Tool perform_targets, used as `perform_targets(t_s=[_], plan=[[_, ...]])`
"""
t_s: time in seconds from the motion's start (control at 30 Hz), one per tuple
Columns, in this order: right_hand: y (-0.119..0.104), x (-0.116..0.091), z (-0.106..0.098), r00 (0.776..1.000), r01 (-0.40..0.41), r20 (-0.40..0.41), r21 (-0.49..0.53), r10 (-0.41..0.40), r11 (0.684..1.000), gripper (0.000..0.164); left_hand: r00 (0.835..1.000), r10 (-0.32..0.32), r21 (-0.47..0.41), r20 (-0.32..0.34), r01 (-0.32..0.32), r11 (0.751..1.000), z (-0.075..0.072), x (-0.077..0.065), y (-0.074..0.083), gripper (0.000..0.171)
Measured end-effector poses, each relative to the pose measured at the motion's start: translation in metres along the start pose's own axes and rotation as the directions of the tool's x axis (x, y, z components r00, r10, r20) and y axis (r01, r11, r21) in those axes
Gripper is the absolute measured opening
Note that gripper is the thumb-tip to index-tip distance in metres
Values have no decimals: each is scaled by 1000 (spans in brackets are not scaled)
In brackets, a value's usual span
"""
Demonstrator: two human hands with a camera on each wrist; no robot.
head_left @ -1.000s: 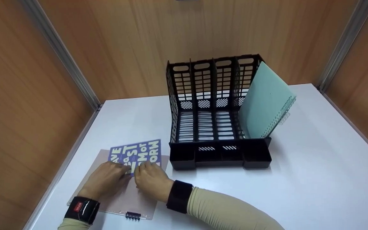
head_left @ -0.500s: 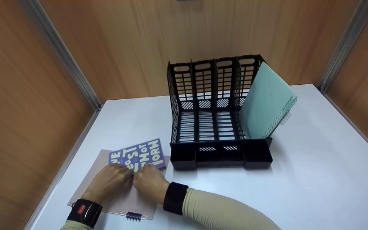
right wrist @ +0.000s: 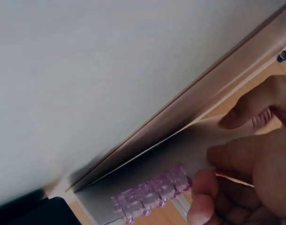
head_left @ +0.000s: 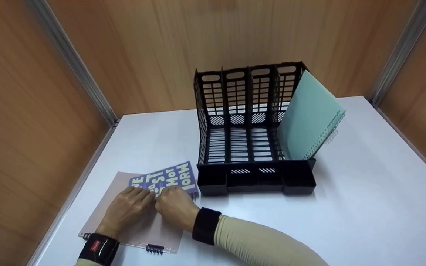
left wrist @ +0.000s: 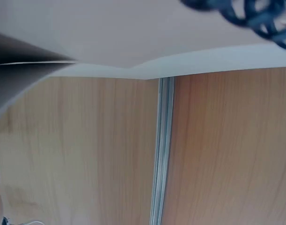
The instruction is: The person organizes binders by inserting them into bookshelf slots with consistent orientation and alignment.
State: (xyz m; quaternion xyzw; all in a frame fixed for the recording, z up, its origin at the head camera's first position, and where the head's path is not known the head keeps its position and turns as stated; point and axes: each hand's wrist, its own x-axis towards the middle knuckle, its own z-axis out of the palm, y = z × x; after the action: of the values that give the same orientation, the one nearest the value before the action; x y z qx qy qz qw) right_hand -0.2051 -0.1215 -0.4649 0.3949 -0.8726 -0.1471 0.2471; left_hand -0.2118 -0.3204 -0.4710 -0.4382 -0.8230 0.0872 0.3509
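A small ring-bound notebook (head_left: 178,179) with a purple cover and large cream lettering is tilted up between both hands. My left hand (head_left: 129,207) holds its near edge at the left, and my right hand (head_left: 176,207) pinches the same edge beside it. The right wrist view shows clear purple binding rings (right wrist: 154,194) along that edge, near my curled right fingers (right wrist: 203,187). Beneath lies a larger pale pink notebook (head_left: 113,188) with dark binding rings (head_left: 155,249) at its near edge. Most fingertips are hidden in the head view.
A black desk file organizer (head_left: 213,168) with several slots stands right of the hands. A mint-green spiral notebook (head_left: 309,118) leans in its rightmost slot. Wooden panels (head_left: 161,55) enclose the white table (head_left: 346,207) at the back and sides.
The purple notebook has turned slightly and shifted right, its right corner now close to the organizer. Both hands keep hold of its near edge. The pink notebook stays in place.
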Motion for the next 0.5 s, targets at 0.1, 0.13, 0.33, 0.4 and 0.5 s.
perform_targets(t_s=[0.1, 0.13, 0.33, 0.4, 0.5], plan=[[3, 0, -4, 1000, -6, -24, -9, 6, 1000, 20, 999, -10, 85, -42, 14, 996, -9, 6, 1, 25], [5, 0, -6, 999, -15, -43, -18, 14, 1000, 18, 999, -9, 110, -52, 15, 994, -12, 10, 2, 25], [20, -1, -19, 974, -115, -198, -29, 107, 993, 14, 996, 36, 243, -84, -14, 970, -36, 41, 1, 24], [26, -2, -22, 966, -139, -221, 6, 136, 990, 12, 995, 57, 274, -85, -31, 961, -44, 52, 1, 27], [35, -4, -29, 953, -155, -244, 118, 180, 981, 8, 992, 86, 294, -95, -55, 954, -55, 66, 1, 30]])
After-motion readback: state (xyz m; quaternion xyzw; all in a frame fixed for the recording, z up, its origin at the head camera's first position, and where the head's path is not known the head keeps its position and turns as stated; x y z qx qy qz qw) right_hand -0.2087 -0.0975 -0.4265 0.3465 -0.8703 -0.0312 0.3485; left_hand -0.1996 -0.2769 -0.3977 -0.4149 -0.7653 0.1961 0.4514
